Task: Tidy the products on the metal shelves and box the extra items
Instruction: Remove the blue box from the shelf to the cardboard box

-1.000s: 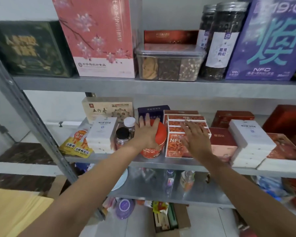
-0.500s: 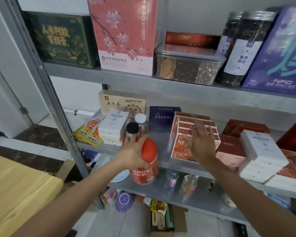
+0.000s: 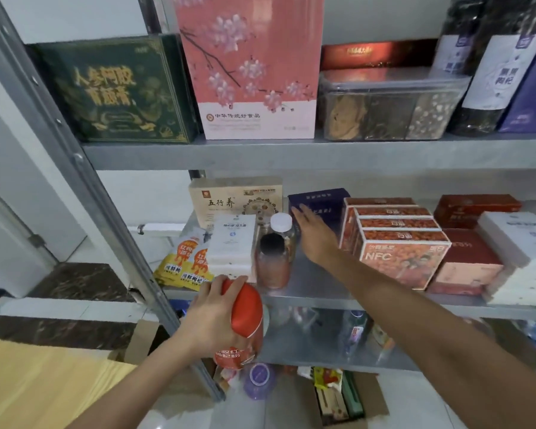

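Red and round-topped, the canister [image 3: 245,320] hung clear of the middle shelf [image 3: 316,294], in front of and just below its front edge. The left hand [image 3: 209,318] gripped it from the side, fingers curled over its top and thumb round the body. Just beyond that hand's fingertips stood a black-capped bottle [image 3: 273,263], with a white-capped bottle [image 3: 281,224] behind it and a stack of white boxes [image 3: 233,243] to their left. The right hand [image 3: 316,239] held nothing. Flat, with fingers straight, it reached into the bare gap right of the bottles, its fingertips at or almost at a navy box [image 3: 325,202] at the back; whether they touched could not be told. To that hand's right lay the orange NFC cartons [image 3: 399,258]. Below both forearms, on the floor, sat an open cardboard box [image 3: 379,397] with items inside.

The step in hand looked like taking a surplus item off the shelf for boxing while the free hand tidied the row. The next move probably called for lowering the canister past the lower shelf into that box, clear of the shelf edges.
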Tool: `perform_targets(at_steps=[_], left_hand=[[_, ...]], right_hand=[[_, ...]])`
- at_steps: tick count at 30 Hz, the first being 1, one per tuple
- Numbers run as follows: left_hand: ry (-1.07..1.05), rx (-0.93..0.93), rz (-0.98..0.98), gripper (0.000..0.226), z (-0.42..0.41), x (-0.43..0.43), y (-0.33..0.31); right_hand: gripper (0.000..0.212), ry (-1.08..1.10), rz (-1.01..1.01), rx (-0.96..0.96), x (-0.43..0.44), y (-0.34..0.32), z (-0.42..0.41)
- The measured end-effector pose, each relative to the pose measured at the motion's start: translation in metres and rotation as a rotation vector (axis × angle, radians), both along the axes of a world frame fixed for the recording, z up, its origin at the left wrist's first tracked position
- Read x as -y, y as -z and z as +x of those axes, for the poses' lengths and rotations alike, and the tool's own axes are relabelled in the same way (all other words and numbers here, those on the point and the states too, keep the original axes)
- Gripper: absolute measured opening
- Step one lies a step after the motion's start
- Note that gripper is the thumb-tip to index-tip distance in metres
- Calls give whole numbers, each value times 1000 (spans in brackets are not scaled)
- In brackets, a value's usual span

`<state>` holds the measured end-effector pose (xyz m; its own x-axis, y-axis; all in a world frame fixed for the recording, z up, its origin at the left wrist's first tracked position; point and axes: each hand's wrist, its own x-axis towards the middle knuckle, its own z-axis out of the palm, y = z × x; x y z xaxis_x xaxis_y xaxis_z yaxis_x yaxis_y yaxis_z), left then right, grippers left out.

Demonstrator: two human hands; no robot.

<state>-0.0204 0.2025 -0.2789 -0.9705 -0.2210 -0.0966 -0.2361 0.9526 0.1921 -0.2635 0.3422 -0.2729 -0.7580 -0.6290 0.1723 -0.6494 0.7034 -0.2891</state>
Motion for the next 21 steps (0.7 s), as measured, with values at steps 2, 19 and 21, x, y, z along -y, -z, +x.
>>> perform_targets(at_steps=[2,19,21], left_hand=[[37,6,-9,122,0,14,2],[169,53,50,123,-16,42,13],[170,42,48,123,-17,43,13]], right_hand=[[78,82,51,36,9,6,-12],[93,78,266,36,51,27,-61],[93,91,285,30,52,27,-66]])
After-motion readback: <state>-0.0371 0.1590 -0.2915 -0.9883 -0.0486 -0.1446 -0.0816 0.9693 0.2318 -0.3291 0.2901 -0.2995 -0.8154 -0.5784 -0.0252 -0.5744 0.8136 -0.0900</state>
